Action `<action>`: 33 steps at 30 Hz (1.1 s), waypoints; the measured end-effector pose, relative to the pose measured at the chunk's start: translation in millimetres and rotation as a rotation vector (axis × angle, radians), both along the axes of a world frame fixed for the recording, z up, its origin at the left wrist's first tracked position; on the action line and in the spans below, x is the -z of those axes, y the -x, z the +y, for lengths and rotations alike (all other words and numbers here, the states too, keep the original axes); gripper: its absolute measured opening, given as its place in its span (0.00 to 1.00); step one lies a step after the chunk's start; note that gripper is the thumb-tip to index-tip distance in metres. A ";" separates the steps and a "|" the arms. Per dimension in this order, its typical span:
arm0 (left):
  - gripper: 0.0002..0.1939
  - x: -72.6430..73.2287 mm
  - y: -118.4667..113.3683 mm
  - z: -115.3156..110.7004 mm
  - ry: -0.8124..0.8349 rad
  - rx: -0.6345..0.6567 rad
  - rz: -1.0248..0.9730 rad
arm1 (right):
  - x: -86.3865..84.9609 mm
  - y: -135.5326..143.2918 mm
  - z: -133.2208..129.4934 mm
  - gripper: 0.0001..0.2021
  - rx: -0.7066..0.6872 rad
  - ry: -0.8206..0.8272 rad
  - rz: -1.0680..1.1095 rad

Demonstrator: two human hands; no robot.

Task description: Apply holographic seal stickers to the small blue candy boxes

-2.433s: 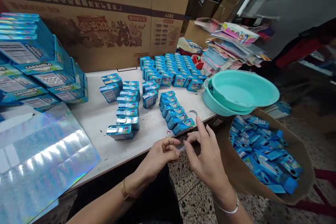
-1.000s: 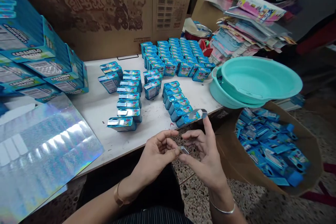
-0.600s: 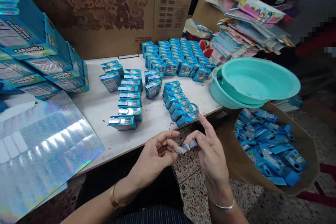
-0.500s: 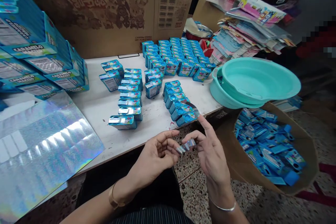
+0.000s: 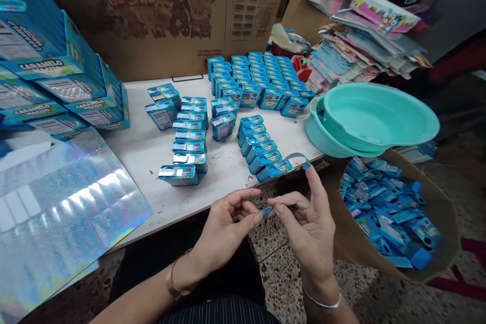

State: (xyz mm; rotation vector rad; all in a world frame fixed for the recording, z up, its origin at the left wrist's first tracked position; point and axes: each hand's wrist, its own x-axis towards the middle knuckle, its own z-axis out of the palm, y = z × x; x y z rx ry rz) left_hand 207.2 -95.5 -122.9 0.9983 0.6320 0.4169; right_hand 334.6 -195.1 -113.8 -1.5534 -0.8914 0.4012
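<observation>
My left hand (image 5: 225, 230) pinches one end of a small shiny sticker strip (image 5: 268, 211) between thumb and fingers. At the strip's other end, the thumb and a finger of my right hand (image 5: 313, 233) close on it. A thin curved strip of film (image 5: 297, 155) clings to my raised right index fingertip. Just beyond my hands, a row of small blue candy packs (image 5: 261, 148) stands at the table's front edge, round marks on their tops. Left of it is another line of blue packs (image 5: 189, 146), with shiny strips across their tops.
A holographic sticker sheet (image 5: 76, 223) lies at the left, below stacked blue display boxes (image 5: 61, 81). More packs (image 5: 258, 81) crowd the back, before a large carton (image 5: 167, 15). Turquoise basins (image 5: 379, 116) and a cardboard box (image 5: 448, 258) of blue packs flank the right. Papers (image 5: 364, 45) pile behind.
My right thumb and finger have closed on the sticker strip, which has turned edge-on. The right index finger has lifted slightly to the right, with the film strip curling from it.
</observation>
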 end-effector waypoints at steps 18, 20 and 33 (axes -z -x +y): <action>0.26 20.0 -18.1 3.0 0.044 0.027 -0.048 | 9.5 -19.1 -1.5 0.39 0.078 0.068 -0.210; 0.22 30.6 -29.2 6.1 -0.048 -0.051 -0.038 | 20.6 -22.7 2.3 0.38 0.109 0.077 -0.347; 0.29 46.3 -87.9 31.4 -0.460 -0.253 0.122 | 45.9 -71.9 48.2 0.33 0.217 0.114 -0.730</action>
